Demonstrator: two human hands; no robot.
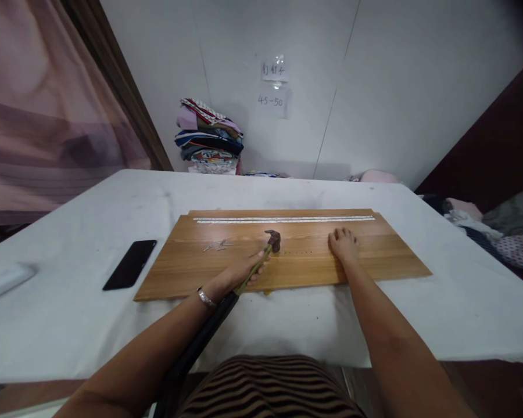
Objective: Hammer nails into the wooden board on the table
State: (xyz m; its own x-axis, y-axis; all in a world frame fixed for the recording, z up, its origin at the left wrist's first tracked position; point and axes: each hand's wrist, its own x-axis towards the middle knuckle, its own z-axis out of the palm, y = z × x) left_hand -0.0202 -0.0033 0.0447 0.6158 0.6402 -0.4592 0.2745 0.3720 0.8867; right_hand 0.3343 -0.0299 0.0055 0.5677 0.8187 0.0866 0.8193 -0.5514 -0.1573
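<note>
My left hand [248,269] is closed around the upper handle of a claw hammer [273,240]. The hammer's rusty head is over the wooden board [387,255], and its dark lower grip runs back under my forearm. On the right part of the board rests my right hand [344,242], fingers lightly bent and lying on the surface, with no object visible in it. A short row of small dark nail heads or holes [298,252] runs between the hammer head and my right hand. Several loose nails [220,245] lie left of the hammer.
Two pale measuring strips [283,220] lie along the board's far edge. A black phone [131,265] is left of the board on the white-covered table [70,325]. Folded clothes [209,139] are stacked by the wall, where paper notes [273,98] hang. More fabric lies at the right.
</note>
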